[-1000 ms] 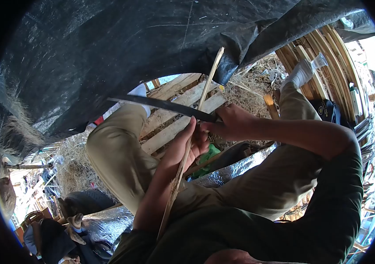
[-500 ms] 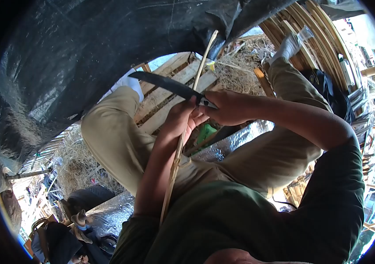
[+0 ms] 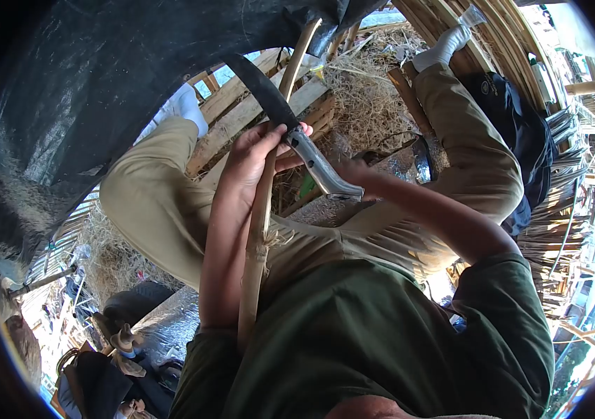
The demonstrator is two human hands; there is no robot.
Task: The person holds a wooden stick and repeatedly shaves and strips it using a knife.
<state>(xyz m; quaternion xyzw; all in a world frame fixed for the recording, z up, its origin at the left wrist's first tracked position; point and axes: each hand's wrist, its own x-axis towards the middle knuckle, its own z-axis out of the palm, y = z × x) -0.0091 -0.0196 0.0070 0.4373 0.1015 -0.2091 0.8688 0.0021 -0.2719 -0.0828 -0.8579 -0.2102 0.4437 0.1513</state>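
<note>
My left hand (image 3: 255, 150) is closed around a long bamboo strip (image 3: 258, 223), which runs from beside my left upper arm up past the hand to its far end. The same hand pinches a machete (image 3: 262, 87) where the dark curved blade meets the handle (image 3: 322, 170). The blade crosses the strip and points up and left; the handle slants down to the right. Close by the handle is my right hand (image 3: 354, 173), smeared by motion and partly behind it, so its fingers cannot be made out.
Wooden slats (image 3: 231, 126) and dry straw (image 3: 360, 91) lie beyond my outspread legs. A black plastic sheet (image 3: 102, 84) hangs at upper left. Bundled wood strips (image 3: 507, 42) and a dark bag (image 3: 514, 133) are at the right. Another person's dark clothing (image 3: 102, 384) shows at lower left.
My right hand has come off the machete handle, while my left hand now holds the machete with the strip. The blade has swung upward, and the handle now tilts down right.
</note>
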